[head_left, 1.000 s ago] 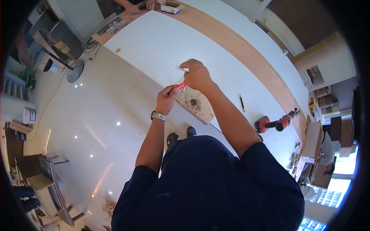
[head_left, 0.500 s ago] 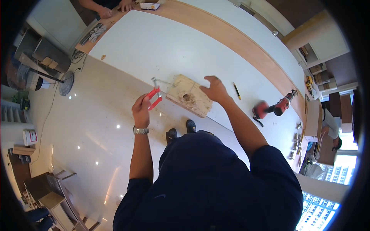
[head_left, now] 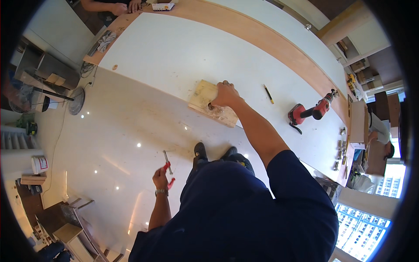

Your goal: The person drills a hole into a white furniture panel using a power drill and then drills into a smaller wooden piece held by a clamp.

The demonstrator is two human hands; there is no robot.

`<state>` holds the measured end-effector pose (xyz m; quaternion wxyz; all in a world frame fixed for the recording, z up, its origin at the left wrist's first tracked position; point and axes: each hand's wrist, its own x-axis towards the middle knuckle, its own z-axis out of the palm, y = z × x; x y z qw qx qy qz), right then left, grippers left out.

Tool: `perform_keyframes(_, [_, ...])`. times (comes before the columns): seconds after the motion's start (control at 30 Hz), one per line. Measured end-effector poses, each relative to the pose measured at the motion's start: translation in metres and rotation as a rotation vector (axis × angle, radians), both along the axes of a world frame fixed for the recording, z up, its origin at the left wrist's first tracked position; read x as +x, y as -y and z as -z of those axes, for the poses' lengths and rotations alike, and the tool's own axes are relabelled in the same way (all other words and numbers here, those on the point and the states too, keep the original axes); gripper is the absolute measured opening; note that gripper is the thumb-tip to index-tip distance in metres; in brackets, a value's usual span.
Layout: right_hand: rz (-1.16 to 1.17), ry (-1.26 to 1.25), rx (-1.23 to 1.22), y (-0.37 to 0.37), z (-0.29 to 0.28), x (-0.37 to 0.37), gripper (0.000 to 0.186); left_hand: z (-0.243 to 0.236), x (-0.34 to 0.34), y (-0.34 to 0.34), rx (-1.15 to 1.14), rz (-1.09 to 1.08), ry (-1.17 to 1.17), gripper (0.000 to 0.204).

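Note:
My left hand (head_left: 160,178) is closed round a red C-clamp (head_left: 167,167) with a metal screw, held low over the floor, away from the table. My right hand (head_left: 227,94) grips a pale wooden board (head_left: 201,92) from above, its fingers bent over the far part and the thumb near a round hole. Sawdust lies around that hole, which the hand partly covers. The board rests at the near edge of the white tabletop panel (head_left: 170,52). A pencil (head_left: 268,94) lies to the right of my right hand, and beyond it stands a red cordless drill (head_left: 321,109).
Several metal fittings (head_left: 339,153) line the table's right end. At the far left, another person's hands (head_left: 126,8) are over the table beside a small box (head_left: 163,6). A pedestal fan (head_left: 77,101) stands on the floor at left. Another person (head_left: 383,135) is at far right.
My left hand has drawn the clamp back from the board, down toward my body. My right hand has moved left and come down onto the board.

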<state>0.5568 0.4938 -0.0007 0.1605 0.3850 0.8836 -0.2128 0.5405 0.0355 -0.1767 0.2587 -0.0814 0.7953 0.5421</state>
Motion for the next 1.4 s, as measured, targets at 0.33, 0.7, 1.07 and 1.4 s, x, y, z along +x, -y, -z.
perform_keyframes(0.33, [0.105,-0.278,0.024,0.020,-0.047,0.138,0.089,0.040,0.057,0.070,-0.090,0.078,-0.113,0.026])
perform_keyframes(0.7, [0.667,-0.312,-0.055,0.133,-0.033,0.506,0.040,-0.006,0.075,0.030,-0.215,0.484,-0.231,0.027])
perform_keyframes(1.07, [1.554,-0.320,0.413,0.259,0.145,0.734,0.051,-0.046,0.171,-0.109,-0.113,1.099,-0.339,0.014])
perform_keyframes(1.4, [1.891,-1.362,0.016,0.291,0.139,0.619,0.029,-0.111,0.398,-0.217,0.387,1.514,-0.042,0.023])
